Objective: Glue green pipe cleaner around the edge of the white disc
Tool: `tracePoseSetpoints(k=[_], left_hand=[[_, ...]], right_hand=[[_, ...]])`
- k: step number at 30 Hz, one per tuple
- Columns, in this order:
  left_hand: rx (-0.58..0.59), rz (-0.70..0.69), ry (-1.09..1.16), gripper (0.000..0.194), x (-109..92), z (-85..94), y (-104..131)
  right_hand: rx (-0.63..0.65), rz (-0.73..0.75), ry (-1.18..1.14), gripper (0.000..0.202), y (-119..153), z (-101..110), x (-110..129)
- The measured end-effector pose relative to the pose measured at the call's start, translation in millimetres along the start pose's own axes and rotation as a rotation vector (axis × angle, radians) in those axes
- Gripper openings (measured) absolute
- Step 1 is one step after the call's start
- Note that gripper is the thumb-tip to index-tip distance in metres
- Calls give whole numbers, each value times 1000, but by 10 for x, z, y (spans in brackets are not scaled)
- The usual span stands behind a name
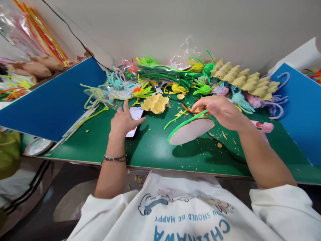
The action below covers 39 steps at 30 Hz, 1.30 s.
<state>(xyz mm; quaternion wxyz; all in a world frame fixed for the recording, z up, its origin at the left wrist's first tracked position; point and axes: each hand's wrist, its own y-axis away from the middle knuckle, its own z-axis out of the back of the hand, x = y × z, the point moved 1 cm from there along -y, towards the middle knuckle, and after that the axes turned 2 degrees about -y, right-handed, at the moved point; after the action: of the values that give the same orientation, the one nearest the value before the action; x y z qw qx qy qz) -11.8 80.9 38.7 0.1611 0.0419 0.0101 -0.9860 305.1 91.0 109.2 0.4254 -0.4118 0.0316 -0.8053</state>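
Note:
My right hand [222, 110] pinches a white oval disc [192, 131] by its upper edge. Bright green pipe cleaner runs round the disc's rim, and the disc is held tilted above the table. With fingers spread, my left hand [125, 120] hovers over or touches a phone [134, 125] whose screen is lit; I cannot tell whether it makes contact. Close to the disc, a loose green pipe cleaner [173, 121] and an orange one [187, 108] lie on the table. A torn piece of yellow egg carton [155, 103] sits right of the phone.
Bundles of green pipe cleaners [165, 75] and several fuzzy pieces line the back of the green table [150, 150]. An egg carton [247, 80] rests at the back right. Blue panels [57, 97] stand at both sides. A pink tool [263, 127] and a dark cable lie at right.

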Motion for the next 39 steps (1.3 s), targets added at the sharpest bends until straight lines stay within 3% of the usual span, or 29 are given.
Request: tracePoseSetpoints(k=[2,4,12,20,33,37,39], left_hand=[[125,38,-69,109,43,-62,-110],[151,33,-86,106,44,-104,-169],[128,-20,-137,86,54,-182,-204],[99,-20,-98,100,90,-136,-180],[118,-4,-55,88,61,-173,-172],[119,-21,-12,101,-3,-112,-176],[62,-77,22,99,-87,-60,-127]], right_hand=[[-17,15,8,67,2,3,-1],[-33,18,5,66,8,13,1],[-30,-16,-39,62,37,43,-9],[-45,-25,-29,63,33,47,-22],[-45,21,-22,59,-69,27,-1],[-47,17,-3,60,-108,28,-12],[-41,-1,13,60,-124,40,-23]])
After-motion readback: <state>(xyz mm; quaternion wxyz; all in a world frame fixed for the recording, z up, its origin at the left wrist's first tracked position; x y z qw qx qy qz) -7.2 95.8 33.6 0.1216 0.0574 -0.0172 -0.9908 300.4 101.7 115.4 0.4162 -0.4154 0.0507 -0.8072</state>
